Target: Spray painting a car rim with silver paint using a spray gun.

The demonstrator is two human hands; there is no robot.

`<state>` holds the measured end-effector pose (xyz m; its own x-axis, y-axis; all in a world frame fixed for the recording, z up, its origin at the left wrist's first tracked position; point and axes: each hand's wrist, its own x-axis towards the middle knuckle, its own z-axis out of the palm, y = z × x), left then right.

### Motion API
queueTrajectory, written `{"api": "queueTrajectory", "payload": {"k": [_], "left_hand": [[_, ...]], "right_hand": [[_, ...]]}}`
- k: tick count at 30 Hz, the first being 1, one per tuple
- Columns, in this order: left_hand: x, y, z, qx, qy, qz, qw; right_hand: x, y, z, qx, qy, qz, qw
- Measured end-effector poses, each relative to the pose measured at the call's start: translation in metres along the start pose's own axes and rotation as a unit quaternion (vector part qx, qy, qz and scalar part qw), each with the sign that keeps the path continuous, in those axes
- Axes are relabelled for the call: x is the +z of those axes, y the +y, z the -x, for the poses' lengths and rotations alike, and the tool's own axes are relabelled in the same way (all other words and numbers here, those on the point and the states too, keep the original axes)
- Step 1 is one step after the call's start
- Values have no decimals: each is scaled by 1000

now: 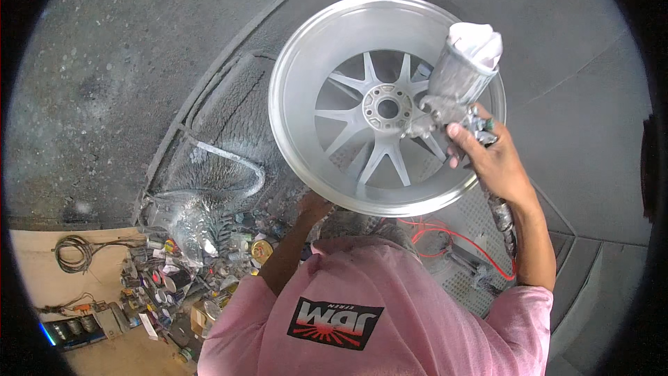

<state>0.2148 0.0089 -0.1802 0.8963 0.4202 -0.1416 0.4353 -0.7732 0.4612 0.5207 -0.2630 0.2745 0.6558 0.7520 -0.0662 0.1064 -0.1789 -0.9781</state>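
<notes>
A silver alloy wheel rim [292, 160] with several split spokes and a round hub [387, 107] in its middle is in front of me. My right hand [492, 157] grips a spray gun [445, 111] over the right part of the wheel. The gun's nozzle points left toward the hub, and its grey cup [459, 73], topped with crumpled white material, stands tilted upward. A dark-wrapped hose [501, 219] runs down from its handle along my forearm. My left hand [316, 205] is at the lower left edge of the wheel, its fingers hidden beneath the rim.
A red hose [480, 242] loops over a perforated surface at lower right. Bottles, cans and clutter [181, 271] crowd the lower left, near a coiled black cable [73, 254]. A bent pipe [236, 160] lies left of the wheel, beside dusty grey sheeting.
</notes>
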Motion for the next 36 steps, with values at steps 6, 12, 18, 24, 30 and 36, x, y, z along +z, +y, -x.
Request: {"api": "queueTrajectory", "payload": {"k": [6,12,18,24,30,36], "left_hand": [[9,45,12,74,12,-73,995],[37,37,14,30,26,-32,999],[54,20,12,3,47,22,999],[67,0,11,-22,64,76,995],[82,-19,5,-45,73,126,988],[96,-31,5,-70,79,177,978]], "right_hand": [[15,21,-16,-2,16,-76,997],[8,7,-20,-54,51,5,997],[11,14,-26,-9,47,-50,998],[-8,6,-40,-94,166,27,981],[-8,-6,-33,-62,139,10,988],[-3,-23,-1,-20,-3,-58,998]]}}
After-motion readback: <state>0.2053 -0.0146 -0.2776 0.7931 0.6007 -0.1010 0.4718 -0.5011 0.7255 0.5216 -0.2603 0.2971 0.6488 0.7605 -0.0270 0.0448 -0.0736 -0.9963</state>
